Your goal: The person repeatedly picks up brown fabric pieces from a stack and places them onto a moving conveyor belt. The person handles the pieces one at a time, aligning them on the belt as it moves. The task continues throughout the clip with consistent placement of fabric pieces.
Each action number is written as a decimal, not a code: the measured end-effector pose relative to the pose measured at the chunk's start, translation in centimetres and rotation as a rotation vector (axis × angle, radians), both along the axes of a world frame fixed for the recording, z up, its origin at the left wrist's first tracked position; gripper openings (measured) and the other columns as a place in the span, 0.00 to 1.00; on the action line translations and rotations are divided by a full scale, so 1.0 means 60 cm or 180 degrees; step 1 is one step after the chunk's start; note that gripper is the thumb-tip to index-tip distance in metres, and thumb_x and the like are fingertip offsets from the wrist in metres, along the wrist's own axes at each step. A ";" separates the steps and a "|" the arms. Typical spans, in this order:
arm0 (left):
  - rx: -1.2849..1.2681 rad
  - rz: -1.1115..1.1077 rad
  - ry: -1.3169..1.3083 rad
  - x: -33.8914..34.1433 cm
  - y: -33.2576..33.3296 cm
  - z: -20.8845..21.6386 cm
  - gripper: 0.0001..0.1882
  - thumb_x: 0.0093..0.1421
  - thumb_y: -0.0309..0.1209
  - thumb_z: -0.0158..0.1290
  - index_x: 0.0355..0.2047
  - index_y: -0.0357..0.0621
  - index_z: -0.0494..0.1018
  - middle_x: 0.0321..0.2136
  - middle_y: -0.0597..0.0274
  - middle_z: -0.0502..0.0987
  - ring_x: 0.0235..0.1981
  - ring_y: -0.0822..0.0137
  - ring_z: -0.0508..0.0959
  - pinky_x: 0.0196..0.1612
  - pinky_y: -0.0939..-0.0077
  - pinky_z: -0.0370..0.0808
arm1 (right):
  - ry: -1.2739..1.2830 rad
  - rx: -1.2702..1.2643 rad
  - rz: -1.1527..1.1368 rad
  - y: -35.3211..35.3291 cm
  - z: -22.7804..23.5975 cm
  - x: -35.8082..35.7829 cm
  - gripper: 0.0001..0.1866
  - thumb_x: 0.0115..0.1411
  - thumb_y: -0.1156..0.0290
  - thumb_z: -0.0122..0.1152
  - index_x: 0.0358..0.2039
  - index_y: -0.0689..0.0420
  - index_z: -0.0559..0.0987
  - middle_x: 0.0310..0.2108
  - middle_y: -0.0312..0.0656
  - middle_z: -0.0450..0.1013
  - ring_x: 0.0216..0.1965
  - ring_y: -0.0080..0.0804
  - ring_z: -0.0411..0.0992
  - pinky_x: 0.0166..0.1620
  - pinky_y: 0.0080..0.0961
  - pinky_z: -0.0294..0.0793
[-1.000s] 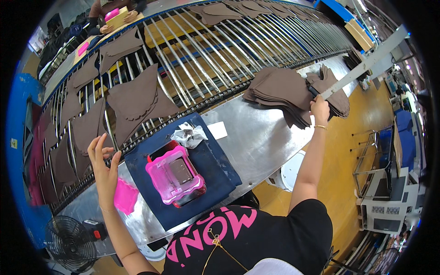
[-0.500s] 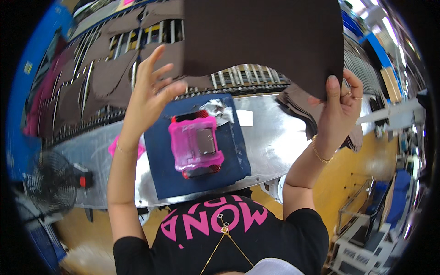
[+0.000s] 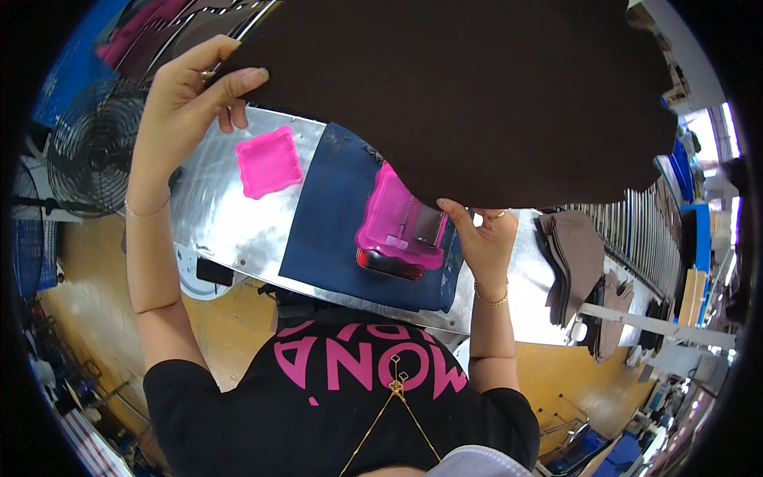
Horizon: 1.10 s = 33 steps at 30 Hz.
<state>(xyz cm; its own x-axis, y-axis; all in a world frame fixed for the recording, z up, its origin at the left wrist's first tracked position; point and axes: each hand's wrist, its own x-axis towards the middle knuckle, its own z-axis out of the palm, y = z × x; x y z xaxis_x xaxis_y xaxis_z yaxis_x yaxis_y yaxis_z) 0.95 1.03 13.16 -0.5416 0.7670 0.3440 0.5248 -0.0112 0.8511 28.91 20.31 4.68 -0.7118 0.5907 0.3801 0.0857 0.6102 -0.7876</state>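
Note:
A large dark brown sheet [image 3: 477,95] with curved, scalloped edges is held up over the table, and I cannot tell its material. My left hand [image 3: 195,99] pinches its left corner between thumb and fingers. Lower down, near the middle of the bottom edge, my right hand [image 3: 486,238] grips the same sheet with the thumb on the near face. Just left of that hand, a pink wavy-edged tray [image 3: 381,219] rests on a red and black holder [image 3: 389,264], partly covered by the sheet. Both sit on a dark blue mat [image 3: 330,230].
Another pink tray [image 3: 269,161] lies on the metal table [image 3: 226,211]. A black fan [image 3: 99,159] stands at the left. Stacked brown cut pieces [image 3: 576,258] sit to the right, beside a roller conveyor [image 3: 636,238]. More brown pieces lie at the upper left.
My left hand, open and off the sheet before, now pinches its corner. My right hand has shifted from the sheet's right side to its bottom edge. The view has turned.

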 end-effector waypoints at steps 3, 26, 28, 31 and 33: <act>-0.0084 -0.0046 -0.0125 0.010 -0.011 -0.025 0.09 0.60 0.27 0.54 0.39 0.34 0.73 0.20 0.66 0.75 0.17 0.80 0.74 0.19 0.89 0.68 | -0.0099 0.0586 -0.0068 0.000 -0.002 0.012 0.06 0.47 0.80 0.69 0.28 0.62 0.81 0.26 0.39 0.79 0.27 0.21 0.75 0.33 0.16 0.70; -0.0425 -0.2157 0.1755 0.221 0.205 -0.108 0.07 0.51 0.33 0.58 0.25 0.44 0.76 0.32 0.58 0.69 0.24 0.58 0.76 0.25 0.67 0.73 | 0.0135 0.0208 -0.2290 0.038 0.105 0.365 0.11 0.58 0.73 0.59 0.21 0.60 0.71 0.22 0.29 0.67 0.26 0.16 0.61 0.32 0.14 0.62; -0.0118 -0.1931 0.1424 0.204 0.209 -0.104 0.11 0.53 0.36 0.58 0.32 0.44 0.75 0.33 0.56 0.69 0.24 0.57 0.76 0.27 0.66 0.73 | 0.0246 -0.0137 -0.2066 0.069 0.146 0.367 0.08 0.61 0.71 0.57 0.33 0.64 0.77 0.28 0.34 0.73 0.30 0.18 0.67 0.36 0.15 0.67; 0.0649 -0.1249 0.0855 0.140 0.198 -0.084 0.20 0.55 0.36 0.58 0.47 0.45 0.70 0.32 0.57 0.68 0.21 0.63 0.72 0.26 0.71 0.70 | 0.0073 -0.0222 -0.1970 0.103 0.201 0.251 0.12 0.61 0.70 0.56 0.40 0.66 0.75 0.33 0.37 0.74 0.33 0.20 0.68 0.40 0.15 0.68; 0.0496 -0.0804 0.0363 0.081 0.140 -0.070 0.19 0.56 0.30 0.57 0.48 0.46 0.70 0.31 0.62 0.66 0.18 0.75 0.66 0.23 0.82 0.65 | -0.0255 -0.0378 -0.1490 0.177 0.183 0.179 0.18 0.61 0.70 0.56 0.48 0.68 0.72 0.38 0.41 0.74 0.37 0.22 0.70 0.43 0.15 0.68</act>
<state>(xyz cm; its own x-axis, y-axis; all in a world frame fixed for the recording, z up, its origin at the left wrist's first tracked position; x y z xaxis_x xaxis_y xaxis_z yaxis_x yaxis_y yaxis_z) 5.82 9.43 8.96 -0.2920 0.8055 0.5156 0.5808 -0.2790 0.7647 39.65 30.90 15.67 -0.3836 0.8902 0.2456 0.3927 0.3980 -0.8291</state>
